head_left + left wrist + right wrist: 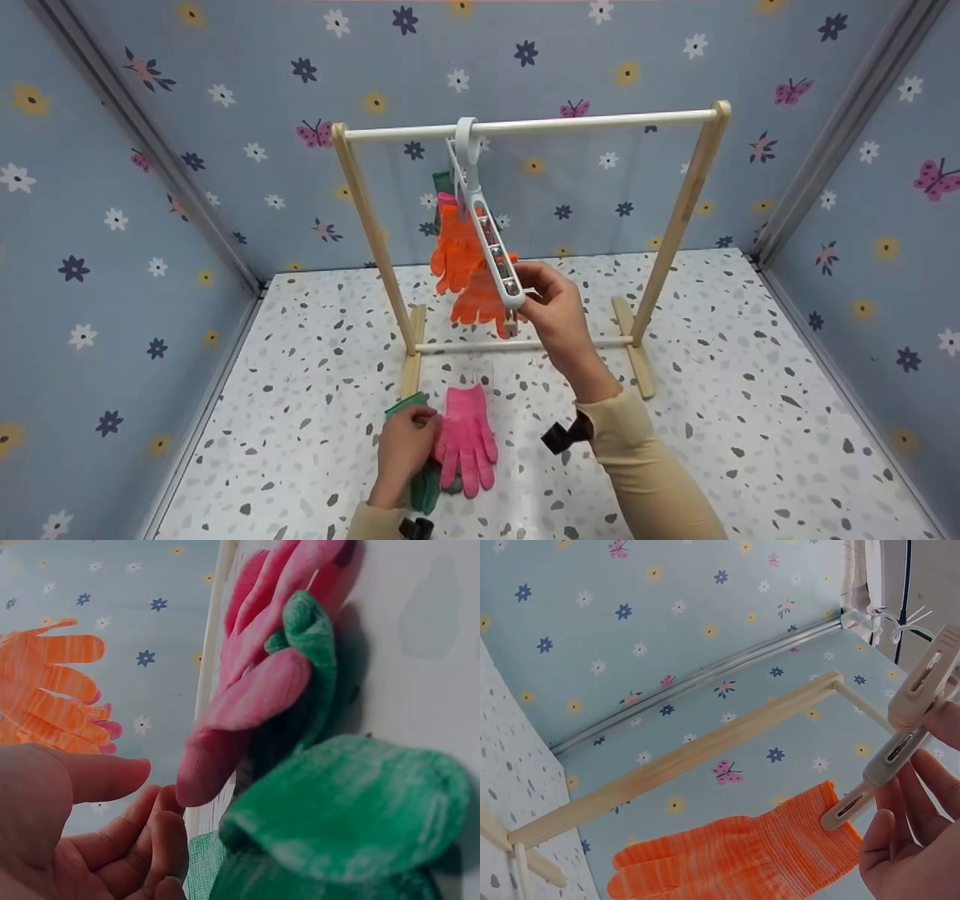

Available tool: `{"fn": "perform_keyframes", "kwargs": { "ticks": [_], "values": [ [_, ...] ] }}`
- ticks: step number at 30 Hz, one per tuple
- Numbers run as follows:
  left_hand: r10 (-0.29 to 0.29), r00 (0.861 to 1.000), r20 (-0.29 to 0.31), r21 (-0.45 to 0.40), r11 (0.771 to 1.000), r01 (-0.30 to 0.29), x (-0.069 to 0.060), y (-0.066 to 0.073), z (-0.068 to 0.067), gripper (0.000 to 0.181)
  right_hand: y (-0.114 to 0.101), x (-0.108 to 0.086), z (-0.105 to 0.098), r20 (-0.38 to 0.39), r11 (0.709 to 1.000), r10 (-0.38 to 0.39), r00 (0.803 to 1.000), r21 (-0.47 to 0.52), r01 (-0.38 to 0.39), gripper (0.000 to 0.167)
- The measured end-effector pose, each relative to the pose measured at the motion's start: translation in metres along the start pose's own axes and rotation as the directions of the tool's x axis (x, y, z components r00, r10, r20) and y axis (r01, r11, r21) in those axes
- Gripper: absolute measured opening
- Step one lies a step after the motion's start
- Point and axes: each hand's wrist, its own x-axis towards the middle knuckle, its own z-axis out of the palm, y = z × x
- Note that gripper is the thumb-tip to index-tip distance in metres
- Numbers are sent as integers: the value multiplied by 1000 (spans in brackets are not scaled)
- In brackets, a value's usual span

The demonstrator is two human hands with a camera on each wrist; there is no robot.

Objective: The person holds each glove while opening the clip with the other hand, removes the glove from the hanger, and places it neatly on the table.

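Observation:
A white clip hanger hangs by its hook from the rack's top bar. Orange gloves hang from it, with bits of pink and green fabric behind them. At the hanger's near end, my right hand pinches a grey clip between thumb and fingers. Beside it, a beige clip bites the cuff of an orange glove. My left hand hovers low with loosely bent fingers, thumb apart, beside a pink glove. Green gloves lie partly under it and the pink one.
A wooden rack with a white top bar stands on the speckled floor; its right post rises beyond my right hand. A lower bar joins its feet. Flower-patterned walls enclose three sides.

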Motion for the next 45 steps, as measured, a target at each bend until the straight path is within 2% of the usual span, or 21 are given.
{"fn": "perform_keyframes", "kwargs": {
  "ticks": [5,12,18,23,28,37,45],
  "values": [
    [50,999,14,-91,995,-48,0,1,0,11,0,-1,0,-8,1000,8,1000,-2,-8,30],
    [125,991,49,-226,968,-111,4,1,0,11,-2,-1,-2,-18,1000,12,1000,10,-12,30],
    [140,989,47,-306,945,-119,5,3,0,11,-3,0,-1,-18,1000,15,1000,7,-15,33],
    [113,991,67,-368,926,-81,5,7,-1,13,-5,0,-1,-19,1000,10,1000,-11,-10,30],
    [108,990,91,-399,915,-63,5,11,-4,15,-6,0,-2,-16,1000,-3,1000,-14,2,30],
    [141,987,76,-416,904,-97,7,16,-5,18,-4,-1,-4,19,1000,-27,999,14,27,35],
    [179,984,20,-457,877,-150,10,20,-8,13,-4,1,-11,39,995,-60,997,-74,63,34]
  ]
}}
